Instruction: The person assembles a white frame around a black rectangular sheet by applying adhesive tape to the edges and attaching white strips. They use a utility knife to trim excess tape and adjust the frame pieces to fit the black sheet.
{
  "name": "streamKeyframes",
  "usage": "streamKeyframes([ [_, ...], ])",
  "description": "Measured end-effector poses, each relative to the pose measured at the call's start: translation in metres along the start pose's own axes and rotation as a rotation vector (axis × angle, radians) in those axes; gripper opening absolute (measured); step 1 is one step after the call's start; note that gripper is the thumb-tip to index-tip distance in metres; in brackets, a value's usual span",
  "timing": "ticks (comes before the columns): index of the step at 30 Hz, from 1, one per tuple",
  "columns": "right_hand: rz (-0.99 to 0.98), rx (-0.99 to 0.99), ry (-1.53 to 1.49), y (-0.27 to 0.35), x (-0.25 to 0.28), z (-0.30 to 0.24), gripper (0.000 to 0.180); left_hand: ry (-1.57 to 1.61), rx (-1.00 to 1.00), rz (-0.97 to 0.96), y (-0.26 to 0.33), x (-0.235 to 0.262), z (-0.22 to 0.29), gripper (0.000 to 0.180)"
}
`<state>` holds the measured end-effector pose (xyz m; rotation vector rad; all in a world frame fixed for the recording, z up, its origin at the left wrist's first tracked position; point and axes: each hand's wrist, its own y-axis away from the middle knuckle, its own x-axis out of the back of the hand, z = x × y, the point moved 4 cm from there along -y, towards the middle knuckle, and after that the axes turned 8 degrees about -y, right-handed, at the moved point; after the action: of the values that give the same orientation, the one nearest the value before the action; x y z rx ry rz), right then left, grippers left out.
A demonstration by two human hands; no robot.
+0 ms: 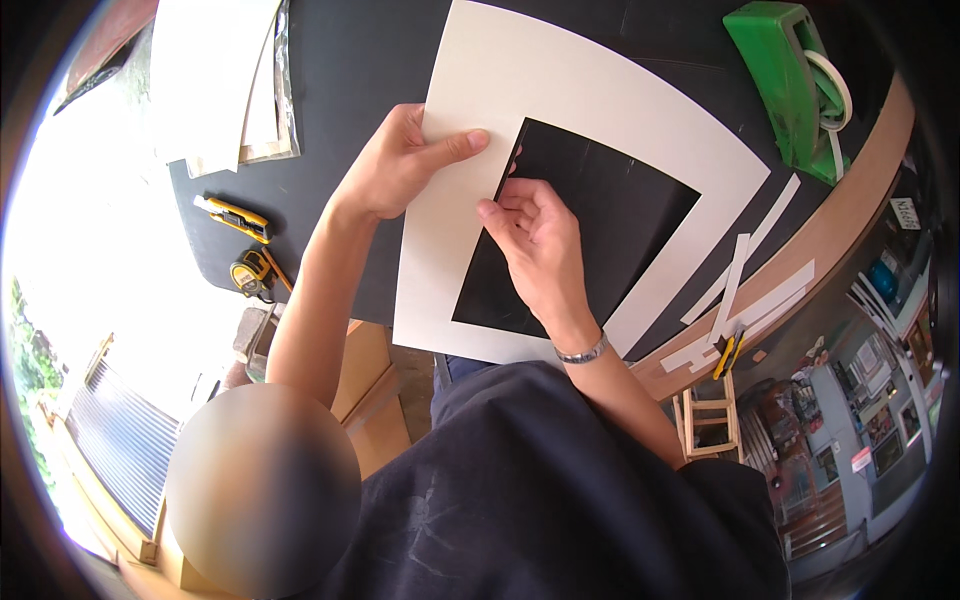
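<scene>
A large white mat board (600, 100) with a rectangular window cut through it is held up over the dark work table. Its lower edge reaches close to my body. My left hand (410, 160) grips the board's left border, thumb on the front face and the other fingers behind, a few tips showing at the window's edge. My right hand (535, 225), with a metal band on the wrist, pinches the window's left inner edge between thumb and curled fingers. Through the window the black tabletop (600, 200) shows.
A green tape dispenser (780, 80) stands far right. White strips (733, 285) and a yellow cutter (730, 352) lie along the wooden edge (800, 255). At left are a yellow utility knife (235, 217), a tape measure (253, 272) and white sheets (210, 80). A wooden stool (710, 420) stands below right.
</scene>
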<state>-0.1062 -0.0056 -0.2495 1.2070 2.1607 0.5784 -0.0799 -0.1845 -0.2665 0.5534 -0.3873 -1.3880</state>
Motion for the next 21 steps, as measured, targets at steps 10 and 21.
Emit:
streamKeyframes([
  [10, 0.018, 0.034, -0.060, -0.009, -0.003, 0.014, 0.017, 0.059, -0.007, 0.006, 0.002, -0.004, 0.006, 0.026],
  [21, 0.009, -0.102, -0.126, -0.015, 0.000, 0.011, 0.014, -0.057, 0.139, 0.164, 0.017, -0.006, 0.001, 0.036],
])
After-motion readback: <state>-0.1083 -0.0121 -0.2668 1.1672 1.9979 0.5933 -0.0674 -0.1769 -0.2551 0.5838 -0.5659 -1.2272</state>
